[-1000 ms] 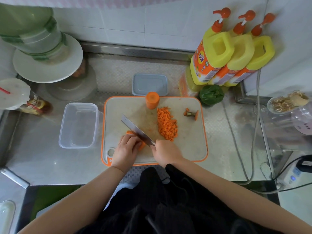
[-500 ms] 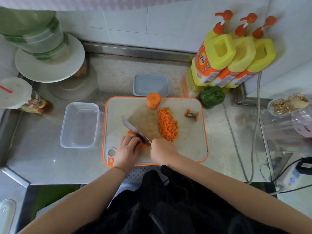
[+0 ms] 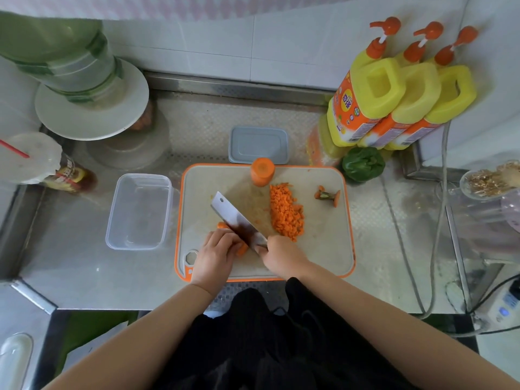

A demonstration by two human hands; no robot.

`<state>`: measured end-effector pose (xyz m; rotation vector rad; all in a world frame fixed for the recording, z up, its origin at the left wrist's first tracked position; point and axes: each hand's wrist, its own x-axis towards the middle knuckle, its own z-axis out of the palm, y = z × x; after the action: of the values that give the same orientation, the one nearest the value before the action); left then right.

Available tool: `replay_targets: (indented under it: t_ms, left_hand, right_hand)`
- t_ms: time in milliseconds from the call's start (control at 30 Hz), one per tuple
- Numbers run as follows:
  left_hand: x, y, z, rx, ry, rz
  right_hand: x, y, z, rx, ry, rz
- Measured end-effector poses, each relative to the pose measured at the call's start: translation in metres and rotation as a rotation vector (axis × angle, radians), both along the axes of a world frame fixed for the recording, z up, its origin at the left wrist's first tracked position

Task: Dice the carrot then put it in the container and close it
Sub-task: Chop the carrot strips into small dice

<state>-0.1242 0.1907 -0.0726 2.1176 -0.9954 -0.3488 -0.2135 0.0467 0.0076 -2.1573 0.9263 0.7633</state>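
Note:
On the orange-rimmed cutting board (image 3: 323,249), my left hand (image 3: 215,256) holds down a carrot piece (image 3: 222,225) with curled fingers. My right hand (image 3: 281,256) grips the handle of a cleaver (image 3: 236,218), whose blade lies across the carrot piece beside my left fingers. A pile of diced carrot (image 3: 285,212) lies to the right of the blade. An upright carrot chunk (image 3: 262,171) stands at the board's far edge, and the carrot top (image 3: 327,195) lies to the right. The empty clear container (image 3: 139,211) sits left of the board. Its grey lid (image 3: 259,144) lies behind the board.
Three yellow pump bottles (image 3: 394,94) and a green pepper (image 3: 363,164) stand at the back right. A white plate with a green jar (image 3: 90,108) and a drink cup (image 3: 31,159) are at the back left. Cables (image 3: 408,263) and a glass bowl (image 3: 489,181) are on the right.
The cleaver blade has shifted slightly along the carrot piece under my left hand. Both hands stay in nearly the same place on the board.

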Motion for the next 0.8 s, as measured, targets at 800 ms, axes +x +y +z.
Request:
replay_targets:
  t_ms: [800]
  left_hand:
    - [-0.002,-0.001,-0.005,-0.031,-0.105,0.008]
  right_hand:
    - [0.009,0.021,0.03,-0.164,0.107,0.143]
